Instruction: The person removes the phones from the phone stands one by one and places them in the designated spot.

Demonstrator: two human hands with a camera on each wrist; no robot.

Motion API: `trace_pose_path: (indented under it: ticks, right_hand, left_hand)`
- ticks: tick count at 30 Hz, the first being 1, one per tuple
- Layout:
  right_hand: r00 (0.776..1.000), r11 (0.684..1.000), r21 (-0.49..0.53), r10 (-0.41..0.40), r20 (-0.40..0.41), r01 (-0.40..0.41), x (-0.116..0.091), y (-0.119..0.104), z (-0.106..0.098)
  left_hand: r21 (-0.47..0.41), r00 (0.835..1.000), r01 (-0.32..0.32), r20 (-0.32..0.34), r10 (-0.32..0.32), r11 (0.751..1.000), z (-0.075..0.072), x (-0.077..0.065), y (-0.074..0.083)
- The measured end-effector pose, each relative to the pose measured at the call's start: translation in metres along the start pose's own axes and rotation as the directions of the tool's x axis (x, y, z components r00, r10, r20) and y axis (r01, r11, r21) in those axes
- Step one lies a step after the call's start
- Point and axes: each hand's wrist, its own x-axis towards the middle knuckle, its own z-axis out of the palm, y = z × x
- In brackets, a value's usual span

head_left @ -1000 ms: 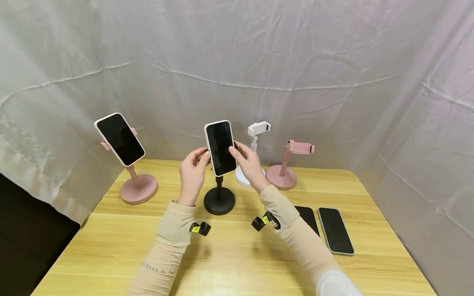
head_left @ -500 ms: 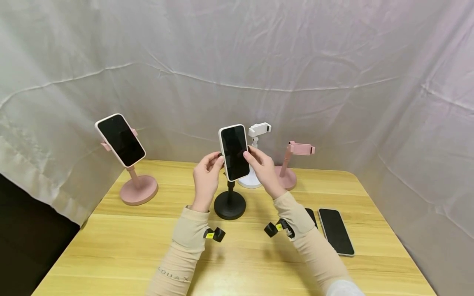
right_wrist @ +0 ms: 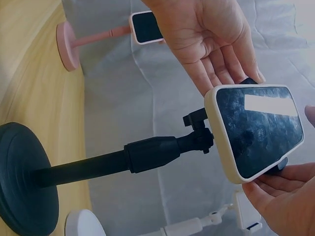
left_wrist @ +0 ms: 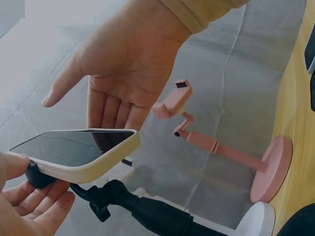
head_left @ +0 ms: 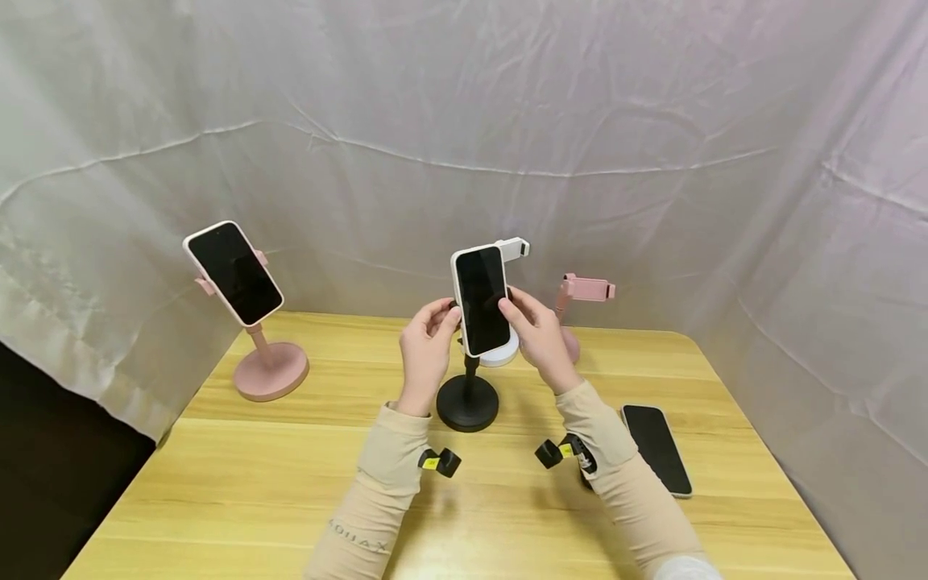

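Note:
A black phone stand (head_left: pixel 467 403) bears a phone (head_left: pixel 483 302) in a white case, tilted in its clamp. At the phone's left edge my left hand (head_left: pixel 426 346) pinches the stand's black clamp (left_wrist: pixel 38 176) between thumb and fingers. My right hand (head_left: pixel 540 338) is at the opposite edge, its fingers reaching behind the phone and touching that side. The left wrist view shows the right thumb (left_wrist: pixel 64 83) extended, apart from the screen. In the right wrist view, the stand's black pole (right_wrist: pixel 152 152) runs from its round base to the clamp.
On the left stands a pink stand (head_left: pixel 270 372) holding a white-cased phone (head_left: pixel 235 274). Behind my hands are a white stand (head_left: pixel 500 352) and another pink stand (head_left: pixel 589 289). A dark phone (head_left: pixel 656 447) lies on the wooden table (head_left: pixel 239 491) at right, partly behind my right forearm.
Both hands have moved right together with the black stand and its phone. The phone now overlaps the white stand behind it, and my right forearm covers more of the phones lying at right.

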Motion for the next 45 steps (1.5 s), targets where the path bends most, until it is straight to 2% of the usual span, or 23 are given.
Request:
trace_pose_path:
  ticks: [3,6,17,27,33,39,45]
  right_hand:
    - [1.000,1.000,0.013,0.012,-0.014,-0.012,0.000,0.001,-0.003]
    - [0.999,0.999,-0.029,0.024,-0.039,-0.025,0.000,0.002,-0.008]
    - [0.997,0.997,-0.073,0.030,-0.071,-0.035,-0.002,0.004,-0.020]
    - [0.999,0.998,-0.066,-0.010,-0.044,0.007,0.006,-0.007,-0.006]
    - [0.998,0.997,-0.072,0.002,-0.069,-0.007,0.011,-0.015,0.006]
    - [0.993,0.975,-0.222,-0.025,-0.115,-0.001,0.017,-0.024,0.016]
    - [0.985,0.942,-0.336,-0.059,-0.165,0.000,0.020,-0.026,0.025]
  left_hand:
    - [-0.003,1.000,-0.012,0.001,0.012,1.000,0.004,-0.005,0.011]
    - [-0.006,1.000,-0.017,-0.001,0.017,1.000,0.008,-0.007,0.013]
    - [0.028,1.000,-0.018,0.010,0.018,0.999,0.022,-0.008,0.007]
    - [0.052,0.999,-0.044,0.019,0.043,0.998,0.018,-0.010,0.007]
    - [0.068,0.999,-0.051,0.009,0.050,0.996,0.018,-0.011,0.009]
    - [0.072,0.999,-0.043,0.009,0.042,0.996,0.019,-0.012,0.009]
    - [-0.003,1.000,-0.002,0.022,0.002,1.000,0.017,-0.013,0.008]
